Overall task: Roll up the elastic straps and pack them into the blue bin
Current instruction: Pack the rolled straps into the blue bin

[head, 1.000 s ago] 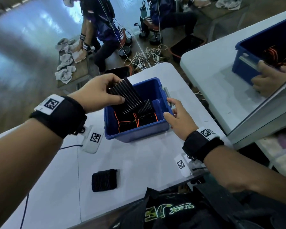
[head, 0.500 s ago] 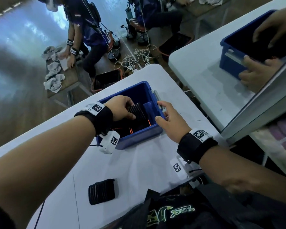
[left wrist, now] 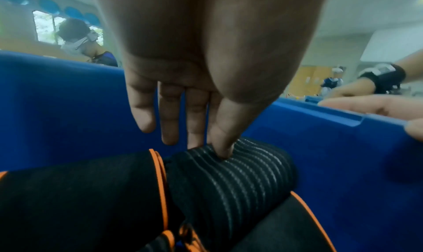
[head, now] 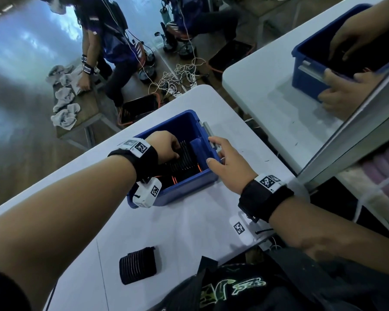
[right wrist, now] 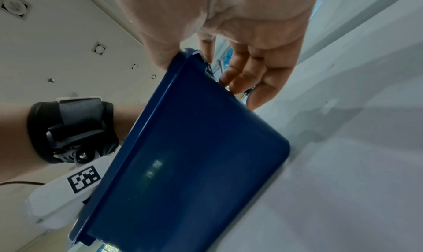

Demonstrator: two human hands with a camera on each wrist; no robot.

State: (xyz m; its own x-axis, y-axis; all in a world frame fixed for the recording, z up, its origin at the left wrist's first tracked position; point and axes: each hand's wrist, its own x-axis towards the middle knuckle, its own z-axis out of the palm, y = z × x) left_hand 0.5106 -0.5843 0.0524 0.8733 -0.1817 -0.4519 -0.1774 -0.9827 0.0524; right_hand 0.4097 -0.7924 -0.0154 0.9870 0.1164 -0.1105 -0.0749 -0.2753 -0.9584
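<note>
Right, the white table (head: 189, 232) carries it all, and the blue bin (head: 184, 189) sits on it toward its far end, open-topped, smooth plastic walls, a grey handle on its right side. Inside the bin, dark folded pieces with orange edging (left wrist: 80, 192) lie low along the floor, and wedged among them is a rolled strap (left wrist: 240, 174): black, ribbed, with pale raised lines running round the roll. It lies on its side against the right wall of the bin.

Left hand (head: 164, 147) is down in the bin, and the wrist view shows it well: fingers (left wrist: 169, 114) pointing straight down, close together, the thumb tip dug into the top of the roll, at least one fingertip at its far edge. A light pinch on that roll, then.

Right hand (head: 228, 162) is at the bin's right side, thumb lying over the rim, fingers (right wrist: 242, 69) loosely spread by the wall near the handle; nothing curled tight, it simply rests on the bin.

Near the table's front edge, well apart from the bin, a second rolled strap (head: 137, 265) lies alone, same black ribbing, flattened a little.
</note>
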